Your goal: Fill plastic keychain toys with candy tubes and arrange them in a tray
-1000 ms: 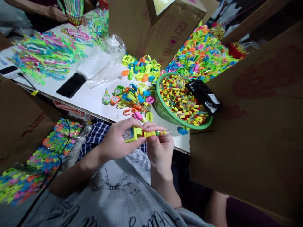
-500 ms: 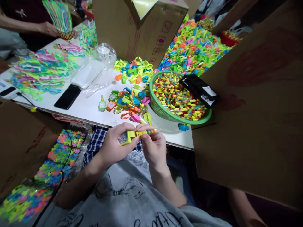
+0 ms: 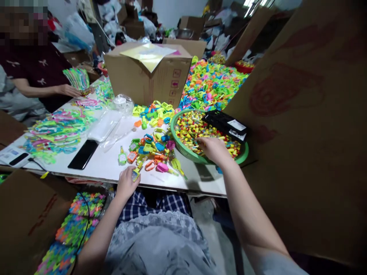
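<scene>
At the table's front edge my left hand (image 3: 126,185) is closed around a yellow toy watch (image 3: 136,174), with a small candy-filled tube pointing up from it. My right hand (image 3: 215,149) reaches over the near rim of a green plastic basket (image 3: 187,154). Its fingertips are bent together among the small yellow and red tubes (image 3: 189,128); what they pinch, if anything, is hidden. Between my hands lie loose toy watches, among them a pink toy watch (image 3: 163,167), an orange toy watch (image 3: 150,165) and a yellow-green toy watch (image 3: 178,167) with a tube attached.
A black tray-like object (image 3: 225,124) rests on the basket. A cardboard box (image 3: 143,82) stands behind, near a heap of coloured watches (image 3: 218,84). A black phone (image 3: 83,154) lies left. Another person's hand (image 3: 70,90) holds colourful strips. Tall cardboard (image 3: 301,152) borders the right.
My hands have separated. The left moved down to the table edge with the yellow watch and tube; the right moved to the basket of tubes. The view has tilted upward.
</scene>
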Demonstrator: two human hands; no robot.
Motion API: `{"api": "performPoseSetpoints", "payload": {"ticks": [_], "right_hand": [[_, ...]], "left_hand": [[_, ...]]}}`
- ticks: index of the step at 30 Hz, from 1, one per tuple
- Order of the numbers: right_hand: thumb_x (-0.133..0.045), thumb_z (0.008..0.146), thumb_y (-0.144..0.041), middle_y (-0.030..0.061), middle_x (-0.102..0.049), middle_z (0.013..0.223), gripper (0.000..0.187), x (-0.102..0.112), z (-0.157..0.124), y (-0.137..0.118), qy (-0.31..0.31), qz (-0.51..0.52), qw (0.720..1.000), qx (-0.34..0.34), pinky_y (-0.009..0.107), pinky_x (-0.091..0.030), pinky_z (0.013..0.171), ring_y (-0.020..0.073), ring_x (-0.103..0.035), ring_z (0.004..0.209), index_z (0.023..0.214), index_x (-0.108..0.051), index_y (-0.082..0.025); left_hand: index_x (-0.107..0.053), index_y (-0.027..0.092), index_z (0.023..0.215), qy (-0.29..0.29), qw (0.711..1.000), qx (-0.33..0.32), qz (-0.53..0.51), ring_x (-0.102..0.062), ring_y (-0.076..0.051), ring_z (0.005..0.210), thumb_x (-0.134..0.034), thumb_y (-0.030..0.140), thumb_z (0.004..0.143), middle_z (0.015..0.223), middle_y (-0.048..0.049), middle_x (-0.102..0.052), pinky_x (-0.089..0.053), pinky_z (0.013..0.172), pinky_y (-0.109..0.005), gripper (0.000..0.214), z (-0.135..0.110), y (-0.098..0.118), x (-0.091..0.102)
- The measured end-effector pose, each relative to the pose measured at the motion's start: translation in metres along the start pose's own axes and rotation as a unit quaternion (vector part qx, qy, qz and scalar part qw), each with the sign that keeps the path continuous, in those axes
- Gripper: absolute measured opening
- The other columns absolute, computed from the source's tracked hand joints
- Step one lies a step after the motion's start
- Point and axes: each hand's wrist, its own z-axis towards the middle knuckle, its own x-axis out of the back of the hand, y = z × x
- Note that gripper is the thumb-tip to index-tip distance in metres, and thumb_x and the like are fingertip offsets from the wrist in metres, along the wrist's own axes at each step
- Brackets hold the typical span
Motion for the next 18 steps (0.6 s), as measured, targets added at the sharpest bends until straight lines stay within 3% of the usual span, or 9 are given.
{"api": "performPoseSetpoints", "payload": {"ticks": [3, 6, 9, 12, 14, 18], "right_hand": [[-0.057, 0.085, -0.028, 0.0144, -0.065, 0.110, 0.033, 0.001, 0.022, 0.016, -0.172, -0.123, 0.977, 0.028, 0.034, -0.039, 0.085, 0.0279, -0.060, 0.102, 0.115, -0.065, -0.018], [-0.057, 0.084, -0.030, 0.0143, -0.063, 0.111, 0.032, -0.004, 0.033, 0.012, -0.224, -0.144, 0.963, 0.049, 0.031, -0.040, 0.080, 0.0275, -0.060, 0.102, 0.112, -0.066, -0.018], [-0.059, 0.082, -0.026, 0.0141, -0.066, 0.105, 0.028, -0.009, 0.040, 0.009, -0.227, -0.167, 0.958, 0.056, 0.032, -0.040, 0.080, 0.0268, -0.061, 0.098, 0.107, -0.067, -0.016], [-0.062, 0.080, -0.024, 0.0141, -0.068, 0.093, 0.016, -0.017, 0.045, 0.019, -0.196, -0.180, 0.960, 0.084, 0.035, -0.040, 0.079, 0.0272, -0.063, 0.090, 0.090, -0.070, -0.015], [-0.064, 0.076, -0.019, 0.0122, -0.069, 0.081, 0.007, -0.023, 0.048, 0.030, -0.154, -0.161, 0.967, 0.123, 0.035, -0.041, 0.074, 0.0256, -0.063, 0.081, 0.074, -0.069, -0.016], [-0.067, 0.066, -0.013, 0.0067, -0.063, 0.062, 0.016, -0.031, 0.048, 0.051, -0.070, -0.109, 0.960, 0.247, 0.031, -0.040, 0.057, 0.0217, -0.059, 0.063, 0.055, -0.059, -0.022]], "left_hand": [[-0.052, 0.015, 0.107, -0.041, 0.997, -0.032, 0.055, -0.059, -0.028, 0.101, -0.049, 0.027, 0.083, 0.107, -0.0139, -0.063, -0.044, 0.086, -0.042, 0.027, 0.002, -0.018, -0.014], [-0.053, 0.017, 0.111, -0.049, 0.996, -0.028, 0.066, -0.057, -0.028, 0.105, -0.047, 0.032, 0.086, 0.115, -0.0142, -0.061, -0.043, 0.087, -0.043, 0.029, 0.002, -0.017, -0.023], [-0.056, 0.019, 0.112, -0.037, 0.997, -0.024, 0.066, -0.057, -0.027, 0.105, -0.046, 0.031, 0.087, 0.118, -0.0135, -0.061, -0.043, 0.087, -0.042, 0.029, 0.002, -0.016, -0.029], [-0.056, 0.020, 0.115, -0.005, 0.997, -0.018, 0.077, -0.056, -0.027, 0.106, -0.048, 0.031, 0.088, 0.120, -0.0130, -0.060, -0.043, 0.085, -0.041, 0.031, 0.003, -0.022, -0.035], [-0.057, 0.020, 0.115, 0.028, 0.995, -0.011, 0.092, -0.056, -0.028, 0.107, -0.049, 0.031, 0.087, 0.121, -0.0132, -0.060, -0.044, 0.084, -0.041, 0.031, 0.003, -0.026, -0.039], [-0.056, 0.020, 0.116, 0.082, 0.989, -0.008, 0.122, -0.058, -0.029, 0.102, -0.052, 0.033, 0.086, 0.119, -0.0141, -0.061, -0.043, 0.082, -0.041, 0.033, 0.002, -0.025, -0.046]]}}
